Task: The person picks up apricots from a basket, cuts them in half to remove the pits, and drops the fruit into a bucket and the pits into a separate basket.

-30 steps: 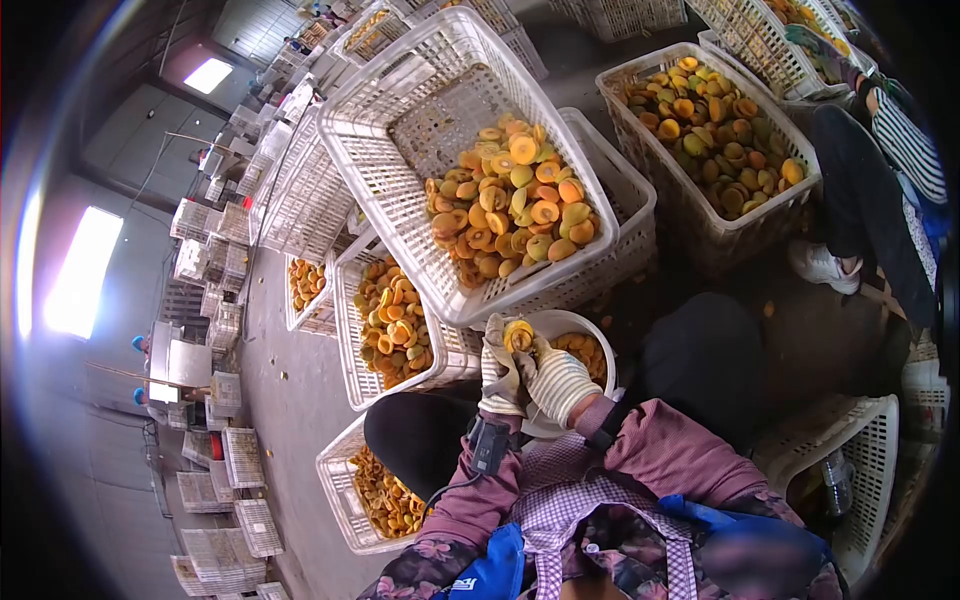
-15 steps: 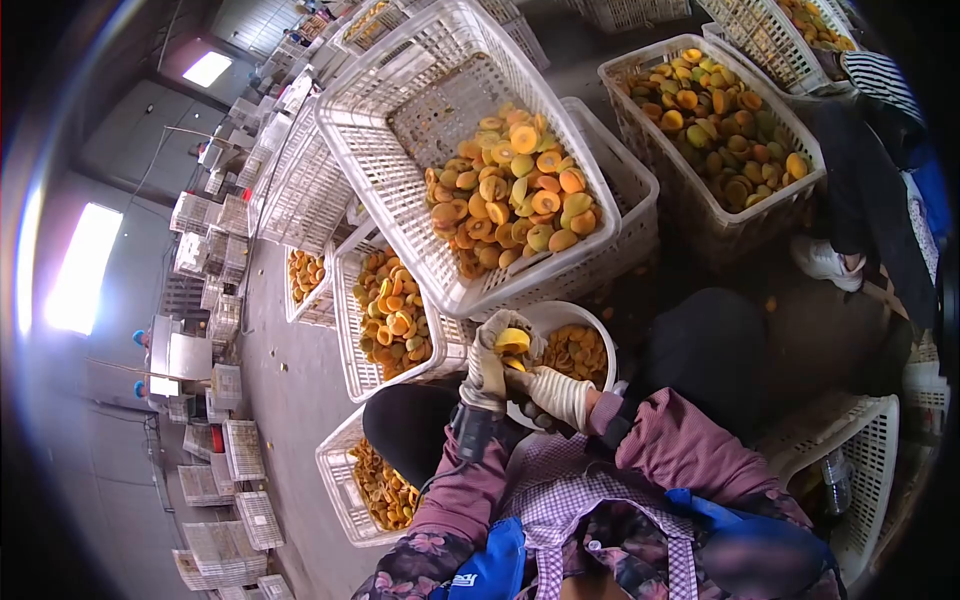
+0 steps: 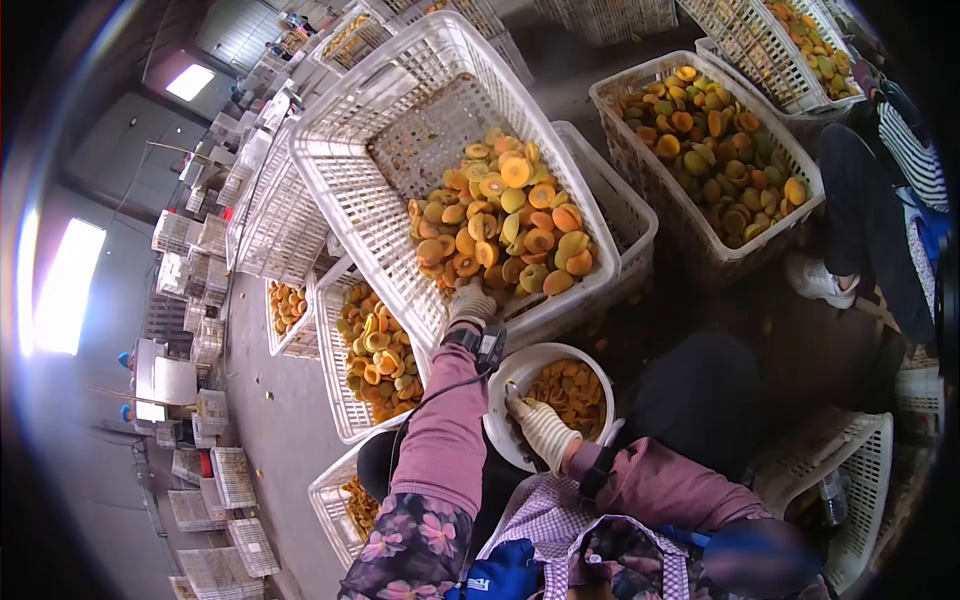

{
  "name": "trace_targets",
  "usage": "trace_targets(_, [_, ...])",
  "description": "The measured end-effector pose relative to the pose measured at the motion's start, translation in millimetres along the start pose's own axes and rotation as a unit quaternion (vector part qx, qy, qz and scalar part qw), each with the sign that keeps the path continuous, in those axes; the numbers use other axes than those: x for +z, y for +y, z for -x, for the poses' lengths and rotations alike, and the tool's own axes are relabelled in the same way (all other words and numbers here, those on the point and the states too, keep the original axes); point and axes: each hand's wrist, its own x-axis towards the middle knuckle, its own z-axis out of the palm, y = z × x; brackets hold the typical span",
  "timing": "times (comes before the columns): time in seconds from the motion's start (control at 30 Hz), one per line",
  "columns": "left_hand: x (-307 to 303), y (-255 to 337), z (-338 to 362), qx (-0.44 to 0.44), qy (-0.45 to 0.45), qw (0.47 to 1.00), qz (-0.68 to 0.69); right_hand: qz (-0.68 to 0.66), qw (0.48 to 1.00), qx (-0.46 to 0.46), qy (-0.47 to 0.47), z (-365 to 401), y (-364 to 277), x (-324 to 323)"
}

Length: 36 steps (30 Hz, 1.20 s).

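Observation:
My left hand [image 3: 470,303], in a white knit glove, reaches into the near corner of a tilted white plastic crate [image 3: 350,185]. Its fingertips are among the halved orange-yellow fruit [image 3: 500,215], which look like peaches or apricots, and are partly hidden there. Over the rim of a white bucket [image 3: 606,372] is my right hand [image 3: 547,430], also gloved, its fingers closed around a small, dark-tipped object too small to name. Orange fruit pieces [image 3: 570,395] lie inside the bucket, just beyond that hand.
Another crate of fruit halves [image 3: 715,150] stands at right, near a person's leg and white shoe [image 3: 825,280]. On my left are more filled crates [image 3: 375,350]. A white crate [image 3: 860,480] holding a clear bottle [image 3: 834,497] is at lower right. Stacked crates line the floor farther off.
My left hand has gone from beside my right hand, where it held a yellow fruit half, forward into the tilted crate. That half is no longer visible in it. My right hand stays over the bucket.

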Motion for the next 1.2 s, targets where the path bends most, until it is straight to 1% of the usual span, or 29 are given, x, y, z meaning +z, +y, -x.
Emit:
trace_targets(0.03, [1, -1, 0, -0.001, -0.001, 1.000, 0.000, 0.000, 1.000, 0.002, 0.000, -3, 4, 0])
trace_targets(0.1, [-3, -4, -4, -0.055, -0.114, 0.992, 0.007, 0.007, 1.000, 0.012, -0.015, -7, 6, 1])
trace_targets(0.13, [-1, -15, -9, -0.049, -0.123, 0.986, 0.102, 0.007, 1.000, 0.009, -0.017, -7, 5, 1])
trace_targets(0.17, [3, -25, -11, -0.048, -0.121, 0.986, 0.102, 0.014, 1.000, 0.005, -0.014, -5, 4, 1])
trace_targets(0.23, [-3, -26, 0, 0.015, -0.116, 0.982, 0.146, 0.023, 1.000, 0.000, -0.012, -7, 7, -2])
trace_targets(0.27, [11, -30, -3, 0.016, -0.114, 0.982, 0.147, 0.028, 0.999, -0.043, 0.013, -13, 11, -4])
trace_targets(0.3, [45, -45, -16, 0.068, -0.096, 0.880, 0.460, 0.031, 0.995, -0.085, 0.038, -16, 14, -6])
trace_targets(0.33, [21, -27, 17, 0.064, -0.069, 0.820, 0.565, 0.035, 0.991, -0.113, 0.063, -14, 10, -8])
trace_targets(0.37, [-6, -6, 52, 0.067, -0.043, 0.741, 0.667, -0.012, 0.998, -0.058, 0.037, 2, -7, -10])
trace_targets(0.4, [-34, 16, 88, 0.077, -0.019, 0.656, 0.751, -0.022, 0.993, -0.101, 0.048, 5, -11, -10])
trace_targets(0.43, [-29, 17, 109, 0.106, -0.011, 0.726, 0.679, -0.032, 0.987, -0.144, 0.060, 8, -14, -11])
trace_targets(0.47, [-22, 17, 131, 0.133, 0.002, 0.788, 0.601, -0.003, 0.991, -0.127, 0.042, 13, -22, -14])
trace_targets(0.5, [-13, 16, 144, 0.125, 0.003, 0.786, 0.606, -0.002, 0.991, -0.124, 0.043, 2, -12, -17])
trace_targets(0.53, [-3, 14, 158, 0.116, 0.005, 0.784, 0.610, 0.072, 0.965, -0.239, 0.076, -19, 2, -22])
trace_targets(0.57, [-3, 22, 173, 0.094, -0.012, 0.723, 0.685, 0.145, 0.920, -0.350, 0.105, -30, 11, -23])
trace_targets(0.6, [-8, 34, 190, 0.070, -0.025, 0.653, 0.753, 0.195, 0.934, -0.287, 0.084, -13, 2, -20])
trace_targets(0.63, [-17, 43, 202, 0.087, -0.062, 0.509, 0.854, 0.198, 0.934, -0.288, 0.080, -2, -3, -18])
trace_targets(0.7, [-2, 34, 195, 0.038, -0.120, 0.460, 0.879, 0.319, 0.909, -0.249, 0.101, 10, -5, -16])
trace_targets(0.73, [-10, 39, 199, 0.038, -0.117, 0.461, 0.879, 0.327, 0.902, -0.260, 0.108, 10, -4, -16])
trace_targets(0.77, [-17, 46, 205, -0.025, -0.048, 0.490, 0.870, 0.328, 0.902, -0.261, 0.106, 12, -5, -15])
trace_targets(0.83, [-33, 52, 213, -0.088, 0.021, 0.515, 0.853, 0.385, 0.882, -0.242, 0.122, 26, -15, -13])
trace_targets(0.87, [-41, 48, 214, -0.075, -0.021, 0.572, 0.817, 0.384, 0.882, -0.243, 0.123, 30, -18, -13])
trace_targets(0.97, [-37, 40, 208, -0.073, -0.077, 0.599, 0.794, 0.447, 0.851, -0.250, 0.118, 33, -20, -15])
trace_targets(1.0, [-34, 43, 207, 0.009, 0.024, 0.699, 0.715, 0.455, 0.853, -0.234, 0.100, 31, -18, -15])
trace_targets(1.03, [-32, 44, 205, 0.090, 0.123, 0.776, 0.612, 0.461, 0.856, -0.218, 0.082, 28, -15, -15])
trace_targets(1.07, [-33, 42, 204, 0.037, 0.084, 0.737, 0.670, 0.461, 0.857, -0.217, 0.081, 27, -13, -14])
trace_targets(1.1, [-38, 39, 205, 0.035, 0.084, 0.737, 0.669, 0.401, 0.890, -0.214, 0.044, 25, -10, -14])
trace_targets(1.17, [-46, 34, 208, 0.093, 0.029, 0.796, 0.598, 0.273, 0.940, -0.202, -0.029, 22, 0, -14])
trace_targets(1.2, [-52, 38, 211, 0.061, 0.005, 0.764, 0.643, 0.264, 0.933, -0.242, -0.019, 20, 0, -6])
